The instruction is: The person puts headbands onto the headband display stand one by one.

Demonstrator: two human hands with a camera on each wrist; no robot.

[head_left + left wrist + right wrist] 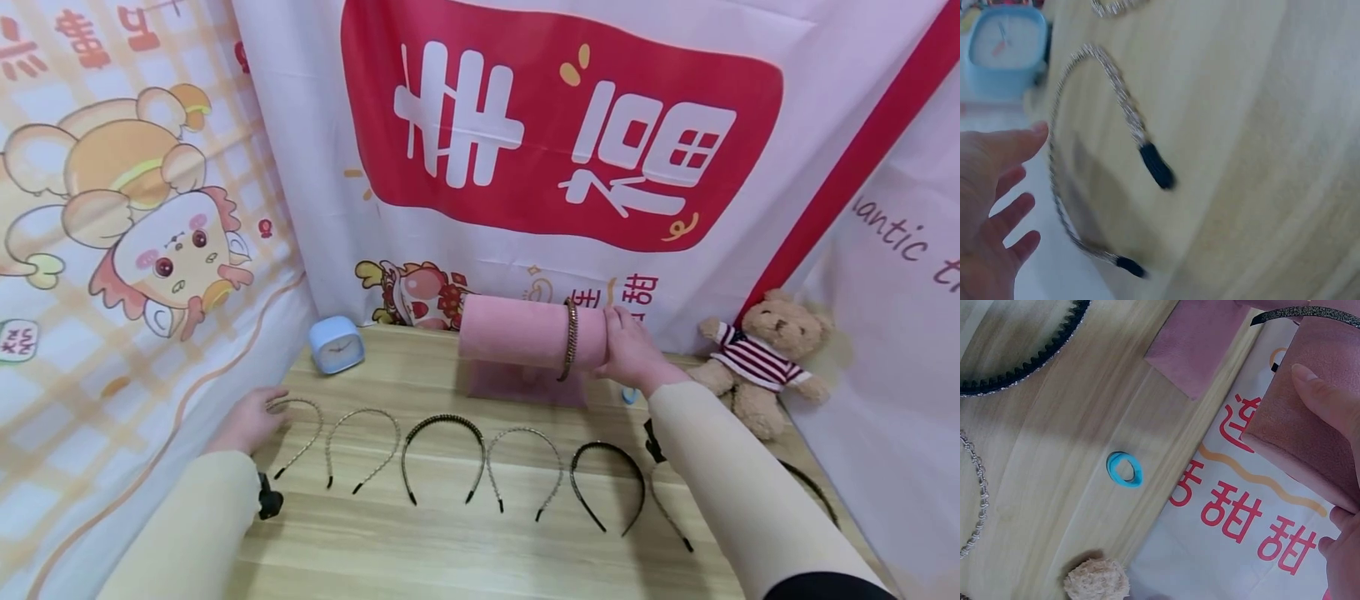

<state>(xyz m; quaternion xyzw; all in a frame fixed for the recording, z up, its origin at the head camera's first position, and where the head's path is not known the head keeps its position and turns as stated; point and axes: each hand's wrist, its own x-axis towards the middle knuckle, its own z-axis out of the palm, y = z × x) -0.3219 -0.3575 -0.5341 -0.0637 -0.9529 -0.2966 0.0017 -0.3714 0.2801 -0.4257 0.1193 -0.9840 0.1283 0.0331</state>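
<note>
My left hand (251, 419) is at the left edge of the table, fingers spread apart. In the left wrist view its thumb reaches right beside the leftmost headband (1125, 103), a thin, twisted metallic band with black tips. My right hand (633, 350) grips the right end of a pink roll-shaped display stand (510, 329), thumb (1319, 390) on its front. Around the roll, near that hand, sits a dark gold beaded headband (572, 337). A row of headbands lies on the table in front, among them a dark beaded one (447, 418) and a black one (641, 483).
A light blue clock (337, 345) stands at the back left. At the right, a teddy bear (757, 367) in a striped top leans by the cloth wall. Behind the stand hangs a printed cloth (300, 125). A small blue ring (1137, 470) lies near the stand.
</note>
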